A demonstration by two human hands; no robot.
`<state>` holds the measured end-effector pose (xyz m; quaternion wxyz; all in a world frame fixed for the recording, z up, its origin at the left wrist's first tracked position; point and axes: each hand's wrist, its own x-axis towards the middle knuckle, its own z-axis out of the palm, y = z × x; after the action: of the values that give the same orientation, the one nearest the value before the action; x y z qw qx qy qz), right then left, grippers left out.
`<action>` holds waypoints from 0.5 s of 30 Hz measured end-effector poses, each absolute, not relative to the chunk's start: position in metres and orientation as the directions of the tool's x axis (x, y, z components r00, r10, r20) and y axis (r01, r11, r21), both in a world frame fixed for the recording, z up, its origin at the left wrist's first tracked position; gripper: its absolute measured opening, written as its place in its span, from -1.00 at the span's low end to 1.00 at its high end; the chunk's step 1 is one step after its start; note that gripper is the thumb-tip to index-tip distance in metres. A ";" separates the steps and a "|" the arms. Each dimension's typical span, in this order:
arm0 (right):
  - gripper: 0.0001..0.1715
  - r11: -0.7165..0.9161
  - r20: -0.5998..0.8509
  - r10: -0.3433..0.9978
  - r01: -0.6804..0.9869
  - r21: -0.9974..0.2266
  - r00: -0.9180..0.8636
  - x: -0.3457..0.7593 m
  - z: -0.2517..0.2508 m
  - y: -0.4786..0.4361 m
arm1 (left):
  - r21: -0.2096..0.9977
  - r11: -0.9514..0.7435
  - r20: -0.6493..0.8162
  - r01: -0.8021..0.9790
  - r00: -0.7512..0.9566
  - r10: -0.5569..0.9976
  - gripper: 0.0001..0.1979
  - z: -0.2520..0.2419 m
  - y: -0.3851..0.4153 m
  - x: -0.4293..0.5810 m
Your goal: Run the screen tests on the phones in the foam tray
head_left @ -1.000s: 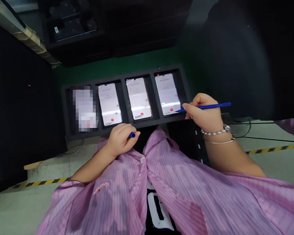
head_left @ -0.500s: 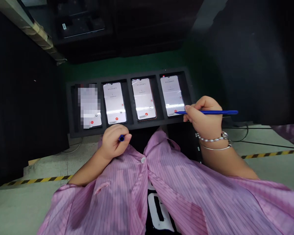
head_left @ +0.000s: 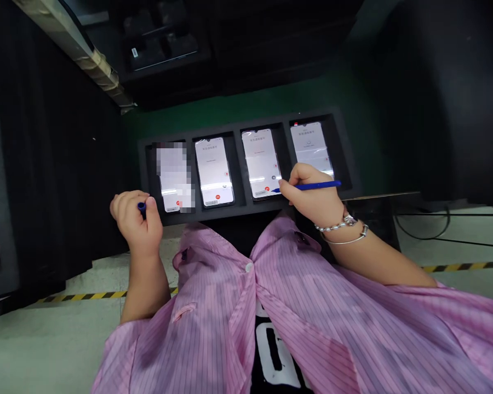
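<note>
Right hand [head_left: 317,201] pinches blue stylus [head_left: 318,186], tip aimed left at lower red button [head_left: 267,189] of third smartphone [head_left: 259,156], upper centre-right in tray [head_left: 241,209], long axis near-vertical; left hand [head_left: 136,223], clenched around blue cylindrical piece [head_left: 142,207], sits farther, mid-left.

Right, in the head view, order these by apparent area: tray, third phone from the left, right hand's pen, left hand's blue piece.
1. Tray
2. Third phone from the left
3. Pen, partly covered by the right hand
4. Blue piece, only its end showing
</note>
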<state>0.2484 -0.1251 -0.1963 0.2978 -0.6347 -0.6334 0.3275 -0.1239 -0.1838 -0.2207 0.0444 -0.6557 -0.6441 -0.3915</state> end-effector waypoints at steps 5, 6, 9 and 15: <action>-0.69 -0.030 -0.052 0.999 0.631 -0.775 -0.016 0.250 -0.191 -0.125 | 0.485 -0.198 0.572 0.852 -0.137 0.809 -0.77 -0.230 -0.181 -0.120; -0.69 -0.045 -0.055 0.998 0.610 -0.791 0.002 0.249 -0.190 -0.127 | 0.488 -0.203 0.578 0.849 -0.140 0.804 -0.77 -0.231 -0.182 -0.119; -0.67 -0.095 -0.070 0.995 0.500 -0.861 0.068 0.233 -0.184 -0.134 | 0.498 -0.198 0.565 0.844 -0.143 0.812 -0.78 -0.233 -0.183 -0.119; -0.66 0.044 -0.057 0.980 0.488 -0.872 -0.191 0.167 -0.186 -0.142 | 0.517 -0.192 0.534 0.834 -0.139 0.834 -0.78 -0.233 -0.187 -0.121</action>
<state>0.1670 -0.1419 -0.1857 0.3028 -0.5594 -0.6561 0.4061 -0.1212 -0.1874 -0.2334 0.0002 -0.6561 -0.6356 -0.4069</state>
